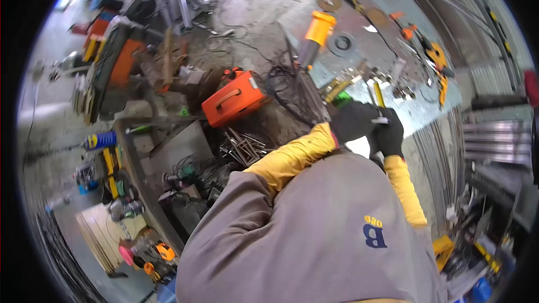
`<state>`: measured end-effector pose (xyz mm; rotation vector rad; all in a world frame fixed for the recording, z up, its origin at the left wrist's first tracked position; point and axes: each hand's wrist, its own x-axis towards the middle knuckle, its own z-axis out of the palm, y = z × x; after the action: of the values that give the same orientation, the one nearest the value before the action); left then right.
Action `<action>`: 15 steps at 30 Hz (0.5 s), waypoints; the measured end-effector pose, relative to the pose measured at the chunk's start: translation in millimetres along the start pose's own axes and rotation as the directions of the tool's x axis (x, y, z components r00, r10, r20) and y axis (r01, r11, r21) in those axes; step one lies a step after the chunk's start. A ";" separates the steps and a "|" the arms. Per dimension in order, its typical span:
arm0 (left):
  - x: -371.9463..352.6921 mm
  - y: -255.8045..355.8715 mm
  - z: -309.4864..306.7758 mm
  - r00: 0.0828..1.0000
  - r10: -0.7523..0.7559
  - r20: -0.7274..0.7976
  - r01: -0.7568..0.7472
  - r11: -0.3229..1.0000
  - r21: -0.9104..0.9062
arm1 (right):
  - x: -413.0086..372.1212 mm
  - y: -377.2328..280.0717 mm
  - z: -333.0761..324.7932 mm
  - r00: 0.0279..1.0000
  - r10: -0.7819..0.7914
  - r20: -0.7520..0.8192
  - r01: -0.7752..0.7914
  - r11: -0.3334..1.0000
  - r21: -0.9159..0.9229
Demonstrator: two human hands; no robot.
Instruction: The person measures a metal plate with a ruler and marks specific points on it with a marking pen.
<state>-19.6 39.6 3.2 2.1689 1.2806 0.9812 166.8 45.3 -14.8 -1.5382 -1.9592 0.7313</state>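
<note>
Both hands wear black gloves and come together in front of my body at the near edge of the metal-topped table (pixel 418 120). My left hand (pixel 353 120) is closed, its fingertips against a small silvery piece (pixel 381 120). Around the same piece my right hand (pixel 391 133) is closed too; most of it is hidden by the gloves. Just beyond my fingers, a yellow strip-like object (pixel 379 94) lies on the tabletop. Small metal parts (pixel 403 91) are scattered to its right, and a green object (pixel 341 99) sits beside my left hand.
On the table are an orange-and-grey tool (pixel 317 36), a dark disc (pixel 342 44) and orange-handled tools (pixel 438 56). An orange case (pixel 236 98) stands left, near tangled cables (pixel 283 78) and metal rods (pixel 242 147). Long metal profiles (pixel 497 141) lie at right.
</note>
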 end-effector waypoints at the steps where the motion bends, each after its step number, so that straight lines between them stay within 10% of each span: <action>1: 1.1 5.1 -6.9 0.998 -0.068 0.014 0.069 0.991 -0.111 | -1.2 15.0 9.0 0.998 -0.027 -0.057 0.032 0.995 0.089; 4: -0.5 -14.8 2.2 0.982 -0.147 -0.118 0.134 0.985 -0.110 | -5.0 16.5 12.7 0.997 0.053 -0.057 -0.041 0.978 0.205; 6: -10.1 -44.4 -0.2 0.962 0.138 -0.236 -0.063 0.952 0.299 | -2.8 1.7 3.4 0.996 0.039 -0.075 -0.031 0.994 0.102; 7: -4.7 -25.9 -16.7 0.936 -0.312 -0.160 0.256 0.920 -0.296 | -2.3 -6.9 -2.5 0.997 0.069 -0.030 -0.067 0.996 0.060; 8: 2.0 -7.3 -35.5 0.769 -0.620 0.157 0.523 0.469 -0.711 | -4.0 -7.7 -3.1 0.996 0.078 -0.051 -0.073 0.993 0.093; 15: -21.3 -21.4 -10.0 0.852 -0.509 0.120 0.369 0.421 -0.829 | -2.6 -11.2 -4.2 0.990 0.143 -0.022 -0.141 0.988 0.065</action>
<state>-46.2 31.2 -12.1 0.9426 1.0225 1.1933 162.6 40.9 -4.2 -1.6531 -1.8038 0.8194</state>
